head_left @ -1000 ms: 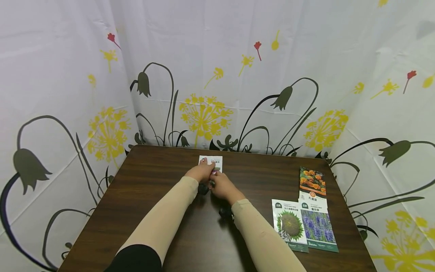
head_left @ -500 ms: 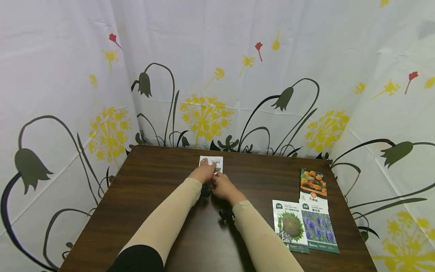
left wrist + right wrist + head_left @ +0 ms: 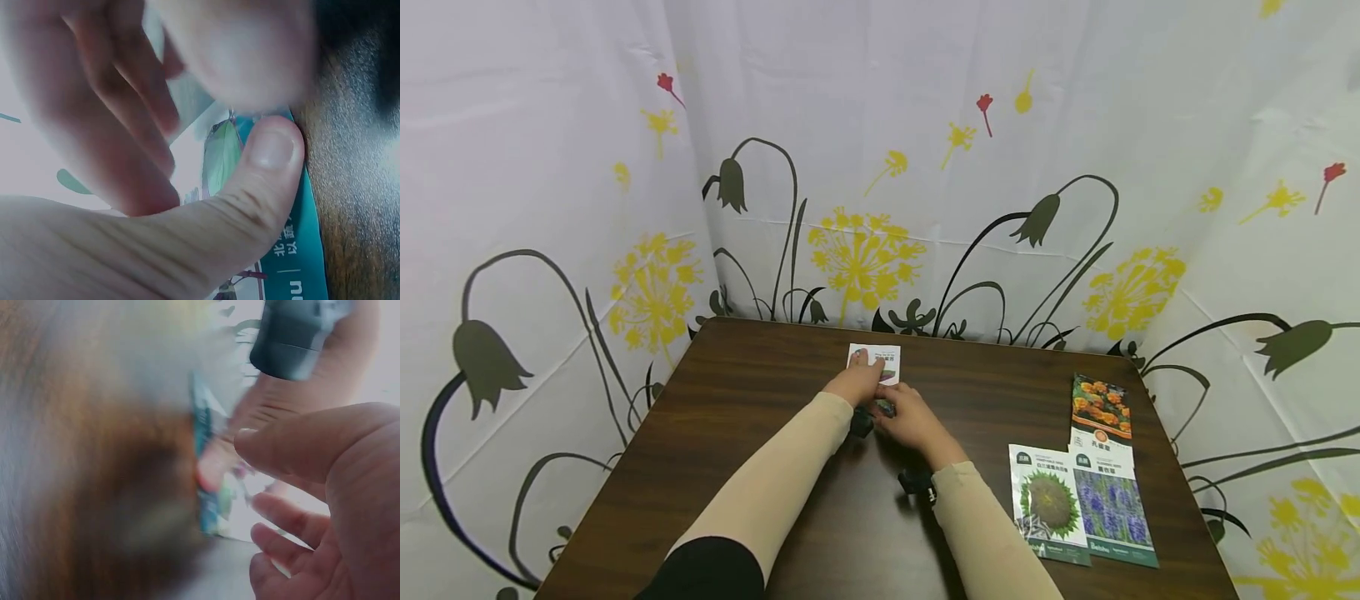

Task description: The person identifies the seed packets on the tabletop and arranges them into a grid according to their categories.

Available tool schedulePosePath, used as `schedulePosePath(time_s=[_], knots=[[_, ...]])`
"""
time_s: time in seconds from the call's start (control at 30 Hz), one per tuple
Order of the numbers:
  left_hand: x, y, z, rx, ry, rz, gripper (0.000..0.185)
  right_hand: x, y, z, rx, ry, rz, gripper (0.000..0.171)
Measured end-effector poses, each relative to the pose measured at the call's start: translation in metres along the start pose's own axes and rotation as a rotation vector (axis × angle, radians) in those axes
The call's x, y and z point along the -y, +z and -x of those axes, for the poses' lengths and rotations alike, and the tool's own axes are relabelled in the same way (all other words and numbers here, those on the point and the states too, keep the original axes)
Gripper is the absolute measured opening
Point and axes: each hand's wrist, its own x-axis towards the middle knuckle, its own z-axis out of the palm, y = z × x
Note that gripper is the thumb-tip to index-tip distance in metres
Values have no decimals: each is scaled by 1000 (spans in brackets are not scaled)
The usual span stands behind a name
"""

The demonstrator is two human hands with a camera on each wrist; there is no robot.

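A white seed packet (image 3: 876, 363) with a teal edge (image 3: 294, 250) lies flat at the far middle of the dark wooden table (image 3: 737, 433). My left hand (image 3: 859, 385) rests on top of it, fingers spread over its face. In the left wrist view the left thumb (image 3: 270, 150) presses on the teal edge. My right hand (image 3: 912, 421) is just right of the left hand, at the packet's near edge. In the blurred right wrist view its thumb (image 3: 294, 447) is above and its curled fingers (image 3: 281, 540) below that edge (image 3: 203, 456).
Three more seed packets lie at the table's right side: a sunflower one (image 3: 1048, 500), a purple-flower one (image 3: 1108, 507) and an orange-flower one (image 3: 1101, 407) behind them. A flowered curtain (image 3: 880, 167) hangs close behind and beside the table. Black wrist cameras (image 3: 917, 482) sit on both arms.
Both hands have stayed on the packet. The right hand has drawn back slightly toward me along the near edge. The view has shifted a little.
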Motion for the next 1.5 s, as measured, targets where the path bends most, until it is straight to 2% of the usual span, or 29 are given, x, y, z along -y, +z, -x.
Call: schedulePosePath(time_s=[0.17, 0.27, 0.4, 0.53, 0.7, 0.87, 1.07, 1.27, 1.33, 1.43, 1.5], knots=[[13, 9, -24, 0, -22, -29, 126, 3, -21, 14, -34, 15, -51, 36], [25, 19, -41, 3, -30, -15, 133, 4, -36, 23, -46, 18, -53, 37], [38, 28, -57, 31, -37, 19, 140, 5, -52, 35, -57, 38, -44, 38], [36, 26, -50, 31, -44, 48, 139, 4, -63, 48, -82, 57, -13, 39], [17, 10, -19, 8, -29, 46, 128, 3, -74, 66, -110, 77, 20, 41], [11, 7, -8, -22, -10, 24, 123, 1, -87, 82, -126, 111, 39, 44], [0, -2, 8, -8, -23, 25, 119, -5, -104, 99, -158, 110, 78, 46], [1, 0, 1, -20, -29, 21, 120, -14, -113, 114, -200, 108, 103, 48], [7, 5, -10, -5, -31, 24, 124, -19, -112, 118, -200, 107, 120, 48], [6, 5, -13, 1, -33, 13, 124, -28, -110, 126, -195, 102, 139, 48], [10, 9, -20, -2, -25, 11, 126, -34, -107, 131, -199, 96, 151, 48]])
